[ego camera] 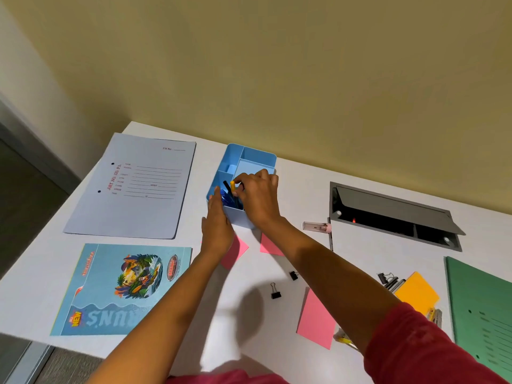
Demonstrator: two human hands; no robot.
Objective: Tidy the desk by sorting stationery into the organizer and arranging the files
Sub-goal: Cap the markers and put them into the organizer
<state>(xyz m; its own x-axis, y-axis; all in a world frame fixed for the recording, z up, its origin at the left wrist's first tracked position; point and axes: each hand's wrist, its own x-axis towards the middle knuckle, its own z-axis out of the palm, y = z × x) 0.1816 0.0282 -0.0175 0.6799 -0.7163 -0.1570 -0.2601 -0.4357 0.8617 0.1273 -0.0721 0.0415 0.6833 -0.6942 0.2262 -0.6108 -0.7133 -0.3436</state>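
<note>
Mid-frame, the right hand (256,194) pinches a yellow pen (232,185), likely light, stiff and slick, near its top over the blue organizer (257,156), which the left hand (217,223) steadies with straight fingers.

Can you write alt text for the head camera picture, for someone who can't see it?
A person's right hand pinches a yellow pen in a blue organizer, while the left hand rests flat against its side. Around it on the white desk lie a pale blue file, a green file, pink notes and binder clips.
</note>
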